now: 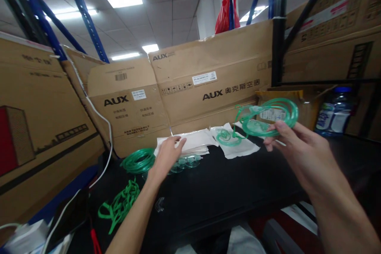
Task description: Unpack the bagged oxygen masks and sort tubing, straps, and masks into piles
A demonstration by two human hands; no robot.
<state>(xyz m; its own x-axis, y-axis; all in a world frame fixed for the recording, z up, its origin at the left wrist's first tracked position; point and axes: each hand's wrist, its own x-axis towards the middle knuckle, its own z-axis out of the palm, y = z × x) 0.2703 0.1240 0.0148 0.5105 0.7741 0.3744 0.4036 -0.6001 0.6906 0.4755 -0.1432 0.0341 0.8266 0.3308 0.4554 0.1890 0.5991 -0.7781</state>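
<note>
My right hand (290, 147) is raised above the black table (226, 190) and holds a coil of green tubing with a clear mask (268, 117). My left hand (168, 152) reaches forward, fingers spread, resting on a stack of white flat packets (193, 143). Clear masks (186, 162) lie just beside that hand. Another green-tubed mask (228, 137) sits on a white packet (241, 145) further right.
A coil of green tubing (138, 160) and green straps (120, 204) lie at the left of the table. AUX cardboard boxes (208, 83) wall the back. A water bottle (335, 113) stands at right. A white cable (102, 127) hangs at left.
</note>
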